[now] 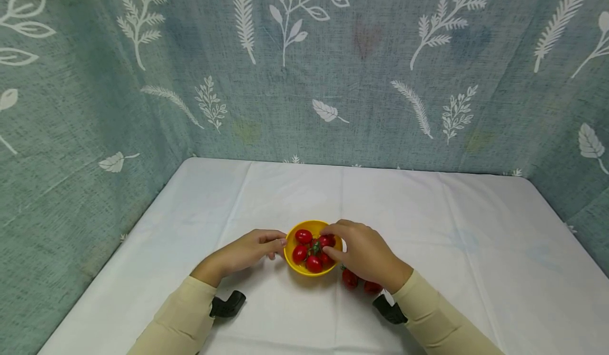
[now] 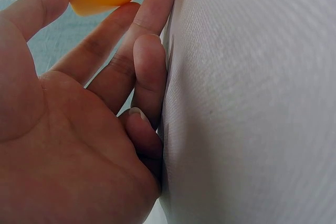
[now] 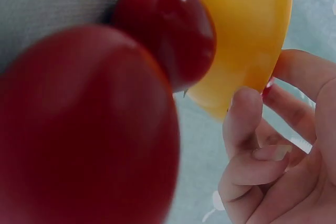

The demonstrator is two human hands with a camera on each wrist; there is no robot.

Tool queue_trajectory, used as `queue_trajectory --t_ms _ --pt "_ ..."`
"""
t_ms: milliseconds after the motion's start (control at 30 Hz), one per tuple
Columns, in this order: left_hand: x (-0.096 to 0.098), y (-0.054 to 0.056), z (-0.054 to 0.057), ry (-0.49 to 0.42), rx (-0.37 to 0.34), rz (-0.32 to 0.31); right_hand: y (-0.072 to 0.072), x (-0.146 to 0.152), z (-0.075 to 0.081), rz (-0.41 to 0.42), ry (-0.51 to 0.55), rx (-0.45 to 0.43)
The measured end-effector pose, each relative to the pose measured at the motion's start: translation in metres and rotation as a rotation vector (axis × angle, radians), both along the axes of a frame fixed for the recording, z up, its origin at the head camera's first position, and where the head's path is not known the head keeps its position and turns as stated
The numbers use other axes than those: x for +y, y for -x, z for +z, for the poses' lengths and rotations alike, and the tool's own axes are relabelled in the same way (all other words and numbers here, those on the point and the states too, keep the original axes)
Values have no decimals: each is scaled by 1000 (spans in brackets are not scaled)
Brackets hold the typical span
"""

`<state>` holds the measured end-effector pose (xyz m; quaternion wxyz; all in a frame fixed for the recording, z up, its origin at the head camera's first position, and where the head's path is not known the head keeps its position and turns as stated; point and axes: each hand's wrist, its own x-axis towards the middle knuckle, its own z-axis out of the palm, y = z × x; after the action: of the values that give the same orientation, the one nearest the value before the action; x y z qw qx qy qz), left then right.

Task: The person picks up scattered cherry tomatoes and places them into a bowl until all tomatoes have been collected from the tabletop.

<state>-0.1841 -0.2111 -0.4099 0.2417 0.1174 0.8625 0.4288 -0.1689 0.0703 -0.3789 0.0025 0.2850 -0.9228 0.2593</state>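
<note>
A yellow bowl (image 1: 293, 268) holding several red cherry tomatoes (image 1: 314, 263) sits on the white cloth. A green stem (image 1: 316, 247) shows among them. My left hand (image 1: 247, 249) holds the bowl's left side, thumb at the rim; in the left wrist view its other fingers lie low beside the bowl near the cloth. Over the right rim reaches my right hand (image 1: 366, 249), its thumb and forefinger pinching a cherry tomato (image 1: 326, 240) inside the bowl. Two more tomatoes (image 1: 349, 279) lie just outside, partly under the right hand; they loom large in the right wrist view (image 3: 89, 129).
The white-covered table (image 1: 404, 202) extends around the bowl. A green curtain with white leaf prints (image 1: 361, 96) hangs behind it and along both sides. Black wrist mounts (image 1: 229, 305) stick out by each sleeve, low over the cloth.
</note>
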Motion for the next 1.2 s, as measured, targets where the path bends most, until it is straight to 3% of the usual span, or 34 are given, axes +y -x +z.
queue_trajectory --t_ms 733,1200 --pt "1 1 1 16 -10 11 1 -3 -4 17 -49 -46" --pt "1 0 0 9 -10 9 -1 4 0 1 -13 28"
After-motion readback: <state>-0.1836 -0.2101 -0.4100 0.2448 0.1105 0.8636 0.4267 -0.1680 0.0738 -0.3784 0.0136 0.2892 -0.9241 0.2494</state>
